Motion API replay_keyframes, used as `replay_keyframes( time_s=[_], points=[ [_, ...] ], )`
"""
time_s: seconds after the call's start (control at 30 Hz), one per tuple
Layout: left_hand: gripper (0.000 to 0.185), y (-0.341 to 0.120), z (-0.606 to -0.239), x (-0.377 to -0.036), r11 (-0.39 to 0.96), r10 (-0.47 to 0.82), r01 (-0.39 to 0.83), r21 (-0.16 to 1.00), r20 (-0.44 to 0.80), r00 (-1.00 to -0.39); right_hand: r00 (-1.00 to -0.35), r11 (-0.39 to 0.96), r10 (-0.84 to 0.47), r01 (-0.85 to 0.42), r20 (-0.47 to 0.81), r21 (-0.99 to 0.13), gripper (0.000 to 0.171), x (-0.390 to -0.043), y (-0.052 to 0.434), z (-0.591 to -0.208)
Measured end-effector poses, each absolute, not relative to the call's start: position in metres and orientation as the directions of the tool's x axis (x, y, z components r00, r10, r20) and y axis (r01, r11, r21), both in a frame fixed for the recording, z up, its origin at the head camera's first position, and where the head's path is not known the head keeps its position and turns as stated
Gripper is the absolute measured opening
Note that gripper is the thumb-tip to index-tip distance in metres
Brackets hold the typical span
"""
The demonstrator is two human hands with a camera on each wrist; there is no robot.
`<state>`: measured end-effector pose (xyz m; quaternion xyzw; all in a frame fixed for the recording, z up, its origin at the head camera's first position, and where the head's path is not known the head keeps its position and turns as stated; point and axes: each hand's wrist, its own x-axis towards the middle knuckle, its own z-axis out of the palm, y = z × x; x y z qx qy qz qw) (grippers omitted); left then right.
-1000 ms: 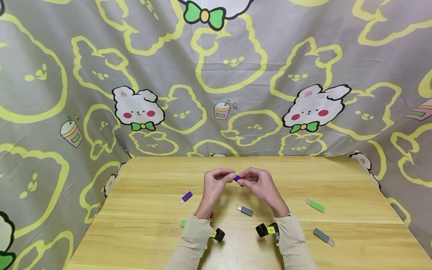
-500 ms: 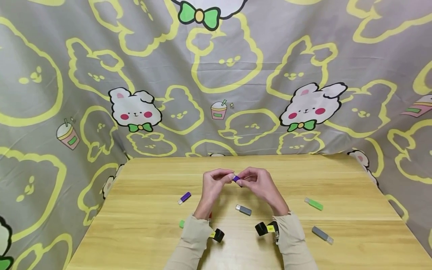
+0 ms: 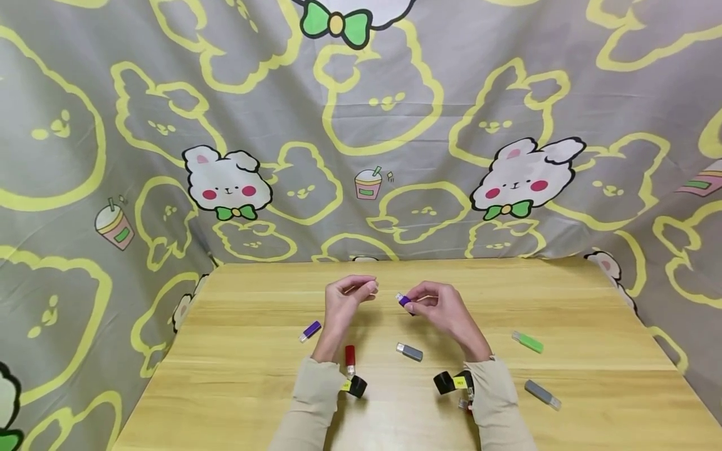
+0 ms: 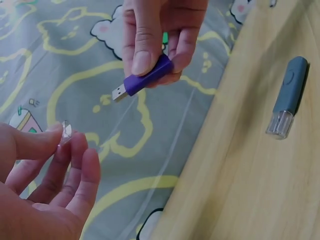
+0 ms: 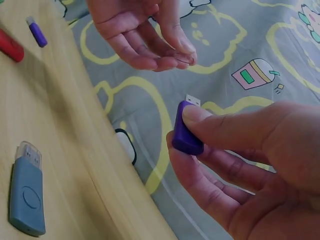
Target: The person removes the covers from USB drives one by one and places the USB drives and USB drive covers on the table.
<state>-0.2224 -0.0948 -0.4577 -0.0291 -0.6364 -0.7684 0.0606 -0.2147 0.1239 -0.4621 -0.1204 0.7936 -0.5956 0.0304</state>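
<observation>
Purple USB stick (image 3: pixel 403 299) w/ plug bare, I'm pinching it in my right hand (image 3: pixel 437 308), left hand (image 3: pixel 344 299) pinching its clear cap (image 4: pixel 66 131).

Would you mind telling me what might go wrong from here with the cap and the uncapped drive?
The clear cap is only pinched at the left hand's fingertips above the table; it might slip and be hard to spot. The purple drive's bare connector points at the cap, held by the right hand; a skewed push might miss.

left hand (image 3: pixel 345 295): raised, thumb and forefinger pinched; right hand (image 3: pixel 434 307): raised, fingers curled, pinching
</observation>
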Motion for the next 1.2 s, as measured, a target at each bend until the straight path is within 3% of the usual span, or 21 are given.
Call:
replay_keyframes(
  time_s=[0.43,0.7,0.97,1.2],
  points=[
    [0.017,-0.098,-0.466,-0.225,-0.162,-0.031,0.066,0.985,0.062,-0.998,-0.998,0.422,-0.035,-0.053,0.042,-0.905,0.013,-0.25,0.126,-0.476],
    [0.018,-0.098,-0.469,-0.225,-0.166,-0.021,0.056,0.985,0.053,-0.998,-0.996,0.372,0.066,0.076,-0.055,-0.925,0.016,-0.278,0.125,-0.486],
    [0.017,-0.099,-0.469,-0.225,-0.172,-0.022,0.031,0.985,0.028,-0.999,-0.992,0.447,0.119,0.091,-0.041,-0.89,0.02,-0.295,0.114,-0.49],
    [0.018,-0.1,-0.471,-0.227,-0.158,-0.019,0.018,0.987,0.015,-1.0,-0.99,0.593,0.143,0.093,-0.009,-0.8,0.019,-0.302,0.11,-0.494]
  ],
)
